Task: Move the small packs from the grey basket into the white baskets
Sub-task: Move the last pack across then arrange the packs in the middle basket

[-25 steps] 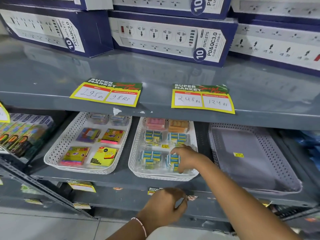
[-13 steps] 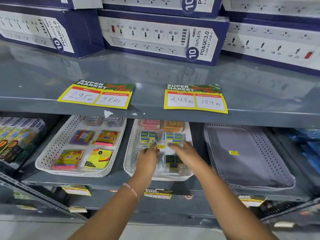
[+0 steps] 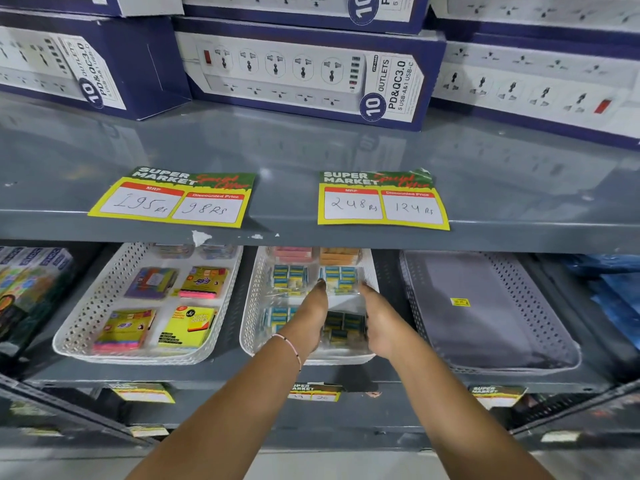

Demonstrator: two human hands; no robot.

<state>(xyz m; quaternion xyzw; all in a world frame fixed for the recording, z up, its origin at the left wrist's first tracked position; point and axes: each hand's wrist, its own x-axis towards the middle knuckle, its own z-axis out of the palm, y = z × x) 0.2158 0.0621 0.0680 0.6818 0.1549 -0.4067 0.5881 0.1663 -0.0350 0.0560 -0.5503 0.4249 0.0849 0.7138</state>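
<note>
The middle white basket [image 3: 254,308] on the lower shelf holds several clear packs of small blue items, with pink and orange packs at its back. My left hand [image 3: 311,315] and my right hand [image 3: 381,322] are both inside it, palms facing each other and fingers stretched forward. A near pack [image 3: 344,329] lies between the palms. My fingertips reach the edges of a farther pack [image 3: 339,277]. The left white basket [image 3: 95,308] holds colourful sticky-note packs. To the right, the grey basket [image 3: 512,284] shows only a yellow sticker [image 3: 460,302] on its floor.
The grey upper shelf edge [image 3: 311,237] overhangs the baskets and carries two yellow price tags [image 3: 382,204]. Boxed power strips [image 3: 301,71] are stacked on it. Colourful boxes [image 3: 31,282] stand at the far left and blue packets [image 3: 616,299] at the far right.
My left hand rose from below the shelf into the middle white basket. My right hand shifted to the right side of the near pack. The view has moved closer.
</note>
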